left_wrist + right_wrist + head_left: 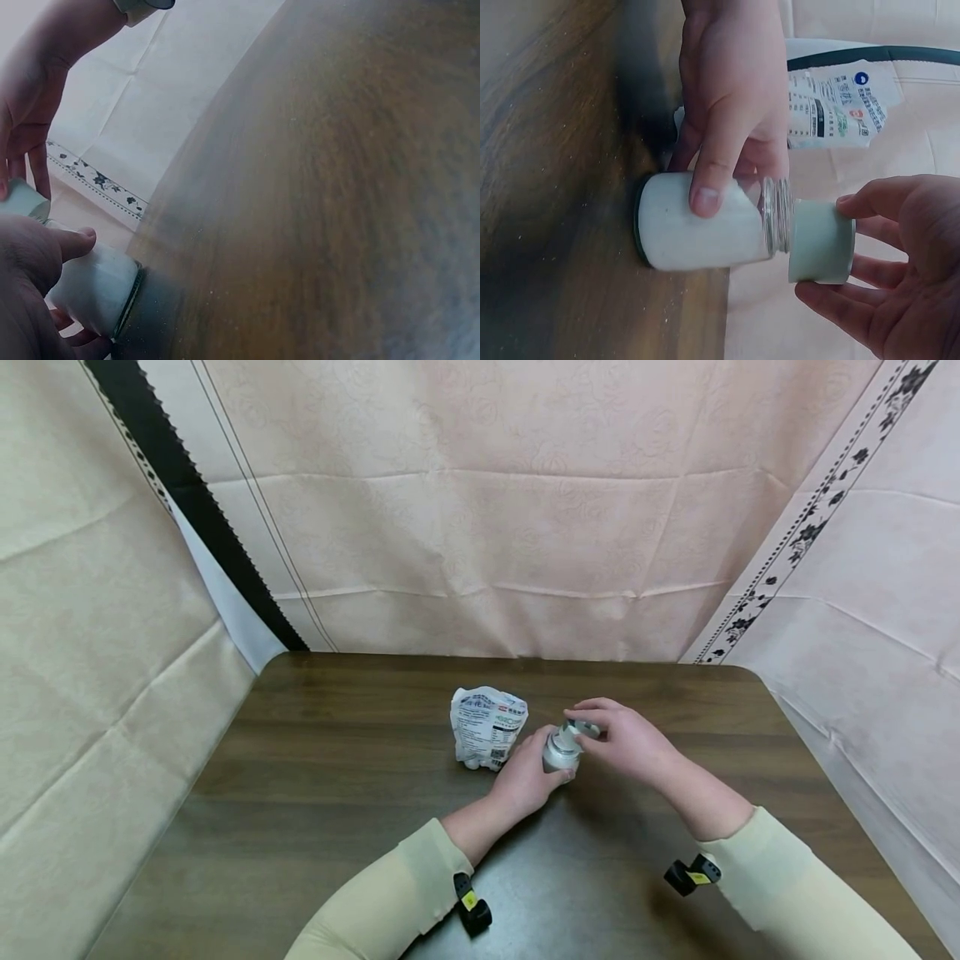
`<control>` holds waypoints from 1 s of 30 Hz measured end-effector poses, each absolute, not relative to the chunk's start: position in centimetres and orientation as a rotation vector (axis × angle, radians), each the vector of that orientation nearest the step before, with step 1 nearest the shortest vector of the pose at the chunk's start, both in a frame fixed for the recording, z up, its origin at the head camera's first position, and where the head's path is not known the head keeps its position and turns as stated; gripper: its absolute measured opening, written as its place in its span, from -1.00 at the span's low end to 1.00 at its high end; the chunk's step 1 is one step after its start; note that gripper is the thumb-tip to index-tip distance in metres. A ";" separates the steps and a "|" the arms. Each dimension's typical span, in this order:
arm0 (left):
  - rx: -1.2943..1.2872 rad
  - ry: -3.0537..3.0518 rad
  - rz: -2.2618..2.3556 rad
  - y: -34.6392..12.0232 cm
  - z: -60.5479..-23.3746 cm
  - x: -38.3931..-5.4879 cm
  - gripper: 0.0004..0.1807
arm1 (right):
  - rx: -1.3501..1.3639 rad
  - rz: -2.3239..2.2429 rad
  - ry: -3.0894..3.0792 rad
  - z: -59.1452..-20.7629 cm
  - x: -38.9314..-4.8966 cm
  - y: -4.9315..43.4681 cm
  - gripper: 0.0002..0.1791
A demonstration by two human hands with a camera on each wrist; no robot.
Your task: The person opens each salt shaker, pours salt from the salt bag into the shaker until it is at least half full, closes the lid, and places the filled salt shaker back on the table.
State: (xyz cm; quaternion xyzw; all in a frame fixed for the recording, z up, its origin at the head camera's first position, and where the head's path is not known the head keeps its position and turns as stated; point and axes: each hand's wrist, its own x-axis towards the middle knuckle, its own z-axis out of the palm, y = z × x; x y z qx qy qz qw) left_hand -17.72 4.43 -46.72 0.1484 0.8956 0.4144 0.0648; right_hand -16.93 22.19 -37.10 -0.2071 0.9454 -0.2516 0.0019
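A clear glass jar (705, 244) holding white powder or fine grains stands on the table; its threaded neck is uncovered in the right wrist view. My left hand (527, 774) grips the jar's body, thumb on the near side. Just above the neck, my right hand (633, 742) pinches a pale green cap (822, 241) between thumb and fingers. The cap is at the mouth and slightly tilted; whether it touches the rim I cannot tell. Left of the jar is a crumpled white printed bag (489, 727), partly hidden behind the left hand in the right wrist view.
All this is on a brown wooden table (337, 827) with rounded far corners. Small white specks are scattered on the wood in the wrist views. Pale patterned cloth (487, 527) hangs behind the table and along its sides.
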 end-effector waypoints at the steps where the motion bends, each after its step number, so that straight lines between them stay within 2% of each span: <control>1: 0.452 2.704 1.246 4.4 -46.7 -17.8 -0.23 | -0.656 -0.793 2.965 -37.1 -16.9 22.1 -0.57; 30: 0.450 2.696 1.181 4.4 -46.7 -17.9 -0.14 | -0.792 -0.545 2.957 -36.9 -17.6 20.4 -0.56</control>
